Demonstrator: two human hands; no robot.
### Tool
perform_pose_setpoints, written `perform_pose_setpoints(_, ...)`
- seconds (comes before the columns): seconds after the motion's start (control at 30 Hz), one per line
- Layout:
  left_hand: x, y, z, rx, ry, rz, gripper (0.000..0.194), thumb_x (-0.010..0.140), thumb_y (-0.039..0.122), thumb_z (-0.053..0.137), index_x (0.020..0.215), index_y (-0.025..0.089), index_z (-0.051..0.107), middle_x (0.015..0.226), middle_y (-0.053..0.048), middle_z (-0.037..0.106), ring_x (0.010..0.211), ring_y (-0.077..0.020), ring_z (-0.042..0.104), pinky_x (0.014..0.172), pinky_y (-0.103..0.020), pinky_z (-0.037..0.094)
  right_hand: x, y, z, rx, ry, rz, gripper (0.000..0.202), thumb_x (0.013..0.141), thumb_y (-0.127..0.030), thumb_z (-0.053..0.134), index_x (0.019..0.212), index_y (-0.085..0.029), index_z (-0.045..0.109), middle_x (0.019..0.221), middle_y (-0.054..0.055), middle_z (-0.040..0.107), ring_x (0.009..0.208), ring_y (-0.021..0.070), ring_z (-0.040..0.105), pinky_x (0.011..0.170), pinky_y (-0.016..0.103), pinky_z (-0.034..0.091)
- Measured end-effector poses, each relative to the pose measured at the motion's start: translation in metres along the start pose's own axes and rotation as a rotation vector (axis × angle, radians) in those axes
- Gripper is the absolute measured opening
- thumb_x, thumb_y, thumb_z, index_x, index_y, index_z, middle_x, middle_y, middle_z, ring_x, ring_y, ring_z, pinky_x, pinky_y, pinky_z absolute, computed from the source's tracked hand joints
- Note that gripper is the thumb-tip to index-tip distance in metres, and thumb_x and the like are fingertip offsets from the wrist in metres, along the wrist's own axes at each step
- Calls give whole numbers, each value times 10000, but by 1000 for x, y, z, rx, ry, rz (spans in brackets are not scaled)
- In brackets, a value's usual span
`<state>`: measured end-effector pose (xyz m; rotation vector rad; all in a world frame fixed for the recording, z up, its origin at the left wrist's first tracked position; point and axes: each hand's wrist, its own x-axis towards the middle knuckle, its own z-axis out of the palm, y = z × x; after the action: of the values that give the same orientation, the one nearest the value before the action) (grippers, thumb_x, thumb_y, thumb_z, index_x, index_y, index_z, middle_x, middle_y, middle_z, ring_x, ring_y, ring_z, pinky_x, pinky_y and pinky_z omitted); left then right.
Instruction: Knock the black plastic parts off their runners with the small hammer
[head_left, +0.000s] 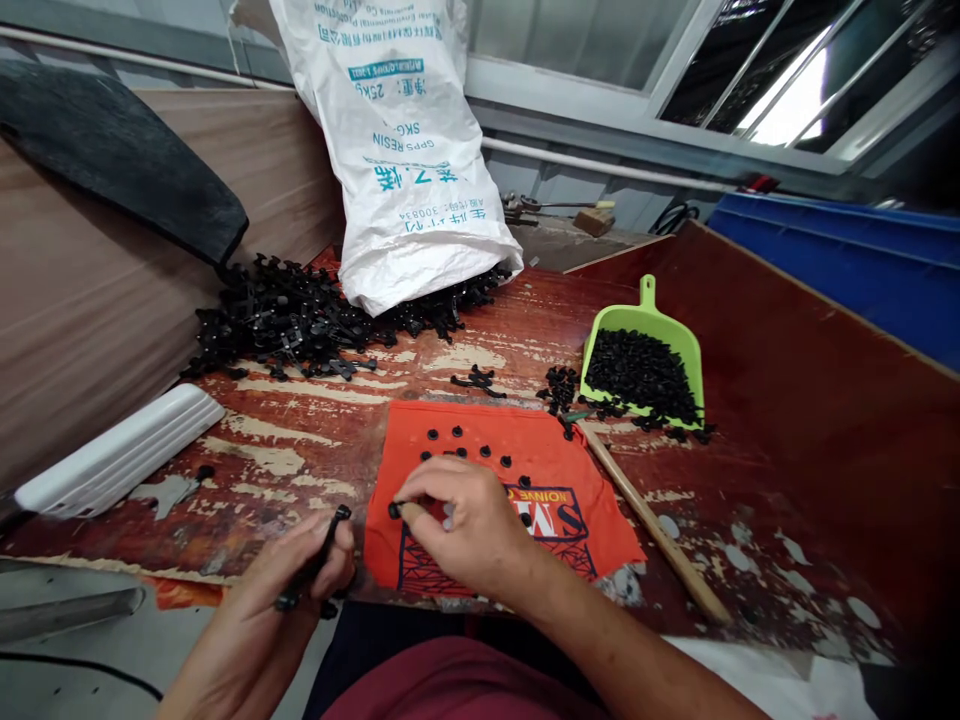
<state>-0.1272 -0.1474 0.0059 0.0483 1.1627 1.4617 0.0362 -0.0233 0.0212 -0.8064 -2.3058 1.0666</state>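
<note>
Between the fingers and thumb of my left hand [296, 570] are black plastic pieces [319, 562], long and thin with knobbed ends. My right hand [469, 520] pinches a small black plastic piece [394, 510] at its fingertips, just above the orange cloth [600, 500]. Several small round black parts [485, 451] lie scattered on that cloth beyond my right hand. Part of the cloth's printed lettering is hidden under my right hand and wrist.
A pile of black pieces [277, 320] lies at the back left, under a white sack [420, 220]. A green dustpan [649, 300] full of small black parts stands right. A wooden stick [660, 530] lies beside the cloth. A white plastic object [124, 450] sits left.
</note>
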Motion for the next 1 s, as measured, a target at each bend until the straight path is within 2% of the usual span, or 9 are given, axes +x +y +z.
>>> perform_pose_setpoints(0.1,-3,-2,6,43,-5,9,108,729,197,785,797,146,717,678,-16,592,631,-124,543,591,-209,499,-14,-6,-2,518,-44,287,140,869,-321,629,857,-188,669,733,3,678,609,131,640,568,250,482)
perform_pose_setpoints(0.17,-5,-4,11,53,-4,-10,162,699,225,812,821,160,726,712,-16,626,645,-128,561,592,-210,508,-23,-11,-4,781,-106,404,242,841,-424,669,859,-186,625,746,6,684,598,135,667,561,253,518)
perform_pose_setpoints(0.23,-6,-5,16,65,13,-29,213,662,248,836,832,169,732,756,-20,659,663,-135,574,615,-222,527,-29,-15,-7,948,-110,442,314,795,-467,717,834,-184,587,776,11,694,595,128,679,580,259,544)
perform_pose_setpoints(0.33,-9,-6,24,116,9,-23,253,621,292,864,806,176,736,759,-15,670,641,-124,551,609,-211,523,-35,-17,-13,1015,-54,453,337,752,-450,766,824,-183,573,743,-2,690,589,119,680,613,258,554)
perform_pose_setpoints(0.47,-10,-8,28,221,-44,21,255,655,392,841,761,183,741,643,6,602,572,-107,474,529,-183,465,-37,-13,-16,958,-9,494,292,723,-377,790,856,-182,618,659,-36,654,584,118,665,647,269,554)
perform_pose_setpoints(0.67,-14,-8,33,326,-10,40,286,688,469,797,754,193,757,567,15,518,563,-125,452,505,-203,438,-42,-13,-14,772,52,464,113,756,-257,725,832,-189,679,673,-34,639,579,103,610,569,220,494)
perform_pose_setpoints(0.77,-16,-8,36,352,-7,59,306,680,489,798,732,191,756,614,-4,569,589,-135,468,527,-218,449,-45,-16,-17,551,125,309,52,773,-165,686,812,-197,695,710,-22,646,604,105,593,557,214,471)
perform_pose_setpoints(0.9,-19,-11,34,370,-33,67,305,679,492,805,734,196,758,643,-11,591,612,-142,473,543,-223,441,-47,-18,-24,181,227,-76,138,834,-71,622,844,-188,695,799,22,691,759,138,640,729,253,504)
perform_pose_setpoints(1.0,-19,-13,28,371,-67,74,275,717,468,787,788,203,764,651,-6,582,639,-148,484,572,-222,439,-51,-15,-25,55,232,-226,168,878,-49,562,900,-171,675,860,53,710,811,147,655,760,251,500)
